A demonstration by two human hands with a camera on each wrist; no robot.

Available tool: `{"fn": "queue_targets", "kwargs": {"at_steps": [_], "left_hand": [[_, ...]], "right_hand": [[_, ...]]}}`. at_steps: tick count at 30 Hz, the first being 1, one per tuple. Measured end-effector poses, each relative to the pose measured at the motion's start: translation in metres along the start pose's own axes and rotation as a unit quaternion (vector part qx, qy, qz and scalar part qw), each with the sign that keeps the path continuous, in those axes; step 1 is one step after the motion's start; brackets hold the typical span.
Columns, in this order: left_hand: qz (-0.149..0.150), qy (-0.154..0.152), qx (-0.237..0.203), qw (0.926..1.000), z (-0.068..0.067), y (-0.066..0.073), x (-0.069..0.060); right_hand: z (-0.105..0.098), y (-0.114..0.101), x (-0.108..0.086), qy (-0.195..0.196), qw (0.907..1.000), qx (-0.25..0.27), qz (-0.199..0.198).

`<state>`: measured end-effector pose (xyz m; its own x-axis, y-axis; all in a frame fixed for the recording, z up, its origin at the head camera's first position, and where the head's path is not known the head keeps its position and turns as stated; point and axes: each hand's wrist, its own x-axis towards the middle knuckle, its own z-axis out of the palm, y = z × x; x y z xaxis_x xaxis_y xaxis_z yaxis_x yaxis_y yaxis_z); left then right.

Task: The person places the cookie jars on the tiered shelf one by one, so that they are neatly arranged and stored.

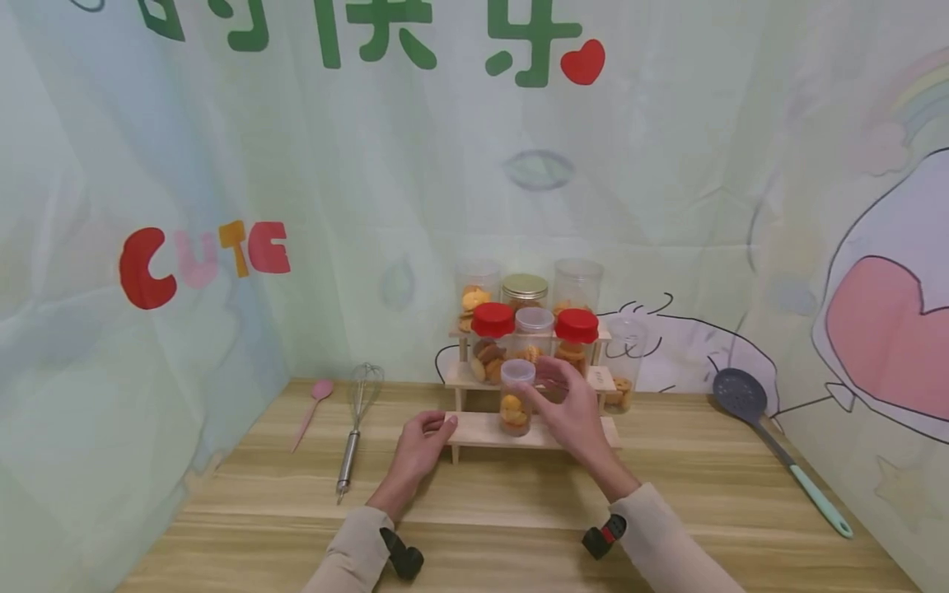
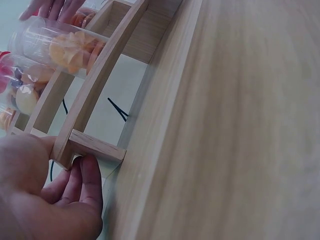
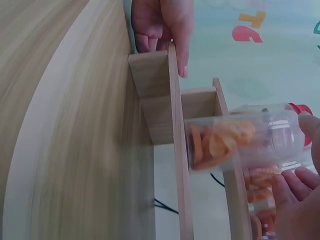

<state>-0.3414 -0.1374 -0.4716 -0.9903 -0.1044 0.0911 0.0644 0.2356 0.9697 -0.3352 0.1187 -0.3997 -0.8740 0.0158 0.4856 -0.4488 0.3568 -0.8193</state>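
Note:
In the head view, my left hand (image 1: 420,449) grips the left end of the lowest step of a tiered wooden rack (image 1: 474,430). Its thumb lies on top and its fingers curl underneath, as the left wrist view shows. My right hand (image 1: 574,412) pinches the upper part of a clear jar (image 1: 515,412) holding orange cookies. That jar stands on the lowest step, slightly blurred in the right wrist view. Behind it on the middle step are two red-lidded jars (image 1: 489,350) of cookies with a clear-topped jar (image 1: 535,329) between them.
The top step bears a gold-lidded jar (image 1: 525,288) between two clear jars (image 1: 578,284). Another clear jar (image 1: 626,362) stands right of the rack. A whisk (image 1: 354,428) and a pink spoon (image 1: 315,403) lie left, a grey skimmer (image 1: 741,397) right. Printed cloth (image 1: 371,247) hangs behind.

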Motion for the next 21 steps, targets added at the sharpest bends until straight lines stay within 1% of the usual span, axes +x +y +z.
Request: {"fn": "queue_targets", "kwargs": {"at_steps": [3,7,9,10,15,17,21], "left_hand": [[0.000,0.000,0.003,1.0000,0.001,0.001,0.000],[-0.001,0.003,0.010,0.9999,0.001,0.001,0.000],[0.004,0.003,0.012,0.9999,0.001,0.001,0.000],[0.001,0.003,0.012,0.9999,0.001,0.001,0.000],[0.002,0.003,0.007,1.0000,0.000,0.001,-0.002],[0.000,0.002,0.006,1.0000,0.000,0.001,-0.002],[0.000,0.000,0.008,1.0000,-0.001,0.002,-0.003]], "right_hand": [[-0.015,0.005,-0.002,0.006,0.9998,-0.004,-0.019],[-0.039,0.012,-0.003,0.025,0.9992,-0.020,-0.022],[-0.051,0.017,-0.003,0.041,0.9987,-0.026,-0.018],[-0.057,0.019,-0.003,0.049,0.9983,-0.028,-0.014],[-0.085,0.025,0.001,0.089,0.9955,-0.031,0.015],[-0.094,0.026,0.004,0.104,0.9935,-0.039,0.027],[-0.107,0.029,0.014,0.139,0.9885,-0.053,0.027]]}}
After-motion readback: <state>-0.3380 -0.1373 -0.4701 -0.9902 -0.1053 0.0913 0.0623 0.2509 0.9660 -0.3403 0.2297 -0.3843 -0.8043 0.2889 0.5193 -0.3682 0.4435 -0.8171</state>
